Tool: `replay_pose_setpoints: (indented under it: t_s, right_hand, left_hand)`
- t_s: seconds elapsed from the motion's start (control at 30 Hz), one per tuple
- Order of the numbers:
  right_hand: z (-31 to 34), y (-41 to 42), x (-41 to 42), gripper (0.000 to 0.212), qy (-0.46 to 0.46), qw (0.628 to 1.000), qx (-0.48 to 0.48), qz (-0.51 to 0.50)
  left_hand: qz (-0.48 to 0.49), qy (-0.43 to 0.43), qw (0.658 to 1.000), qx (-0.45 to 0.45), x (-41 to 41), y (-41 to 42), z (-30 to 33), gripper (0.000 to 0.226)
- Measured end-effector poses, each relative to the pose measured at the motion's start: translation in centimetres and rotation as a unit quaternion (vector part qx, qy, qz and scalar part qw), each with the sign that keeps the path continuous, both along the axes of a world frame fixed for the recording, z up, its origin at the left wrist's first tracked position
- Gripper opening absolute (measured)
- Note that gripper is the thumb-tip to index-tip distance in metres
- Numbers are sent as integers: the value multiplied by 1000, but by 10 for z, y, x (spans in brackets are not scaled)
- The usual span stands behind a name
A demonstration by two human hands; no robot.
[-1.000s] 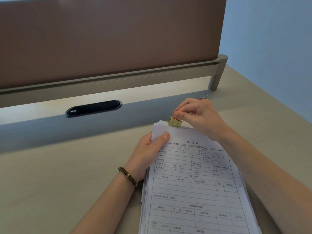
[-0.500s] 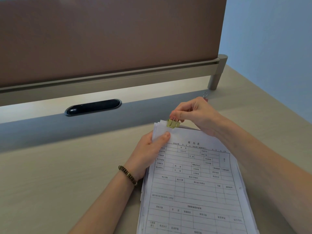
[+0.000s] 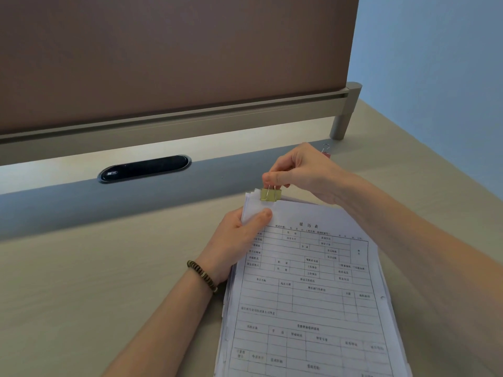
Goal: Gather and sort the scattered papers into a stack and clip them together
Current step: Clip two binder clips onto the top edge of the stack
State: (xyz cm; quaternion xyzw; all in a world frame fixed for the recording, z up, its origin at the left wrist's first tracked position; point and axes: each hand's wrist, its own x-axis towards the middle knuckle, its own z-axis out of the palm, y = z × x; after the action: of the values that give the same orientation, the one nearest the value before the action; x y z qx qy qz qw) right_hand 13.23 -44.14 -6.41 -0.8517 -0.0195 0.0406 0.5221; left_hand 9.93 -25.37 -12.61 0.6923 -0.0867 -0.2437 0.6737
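1. Paper stack (image 3: 313,289) lies on the pale wood bench (image 3: 81,295), right of centre, running off the lower edge of view. Top sheet is a printed form with ruled boxes; the print is too small to read. Sheet edges are fanned slightly at the left side and top corner.
2. Gold binder clip (image 3: 270,195) sits on the stack's top edge near the upper left corner, body over the paper, wire handles standing up.
3. Right hand (image 3: 304,170) above the clip: fingers (image 3: 272,177) pressed together, pinching the wire handles.
4. Left hand (image 3: 234,240) grips the stack's upper left edge, thumb flat on the top sheet just below the clip, other fingers hidden beneath the paper. Dark beaded bracelet (image 3: 202,275) on that wrist.
5. A second, reddish clip (image 3: 326,151) rests on the bench just behind the right hand, partly hidden.
6. Beyond: black oval cable port (image 3: 144,168) set in a grey strip, brown divider panel (image 3: 163,55) on a metal rail.
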Motion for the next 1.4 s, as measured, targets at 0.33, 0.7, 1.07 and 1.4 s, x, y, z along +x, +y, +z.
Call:
replay_pose_setpoints:
  t_s: [0.33, 0.7, 1.07, 1.4]
  right_hand:
    - [-2, 7, 0, 13, 48, 996, 71, -26]
    - [5, 18, -2, 12, -29, 998, -61, 16]
    - [-1, 8, -13, 12, 42, 997, 60, -40]
    - [-3, -3, -22, 12, 27, 998, 18, -59]
  left_hand:
    - [-8, 14, 1000, -3, -1, 1, 3, 23]
    - [3, 24, 1000, 0, 1, 1, 2, 27]
    - [-5, 6, 1000, 13, -2, 0, 4, 26]
    - [22, 14, 1000, 17, -1, 1, 5, 32]
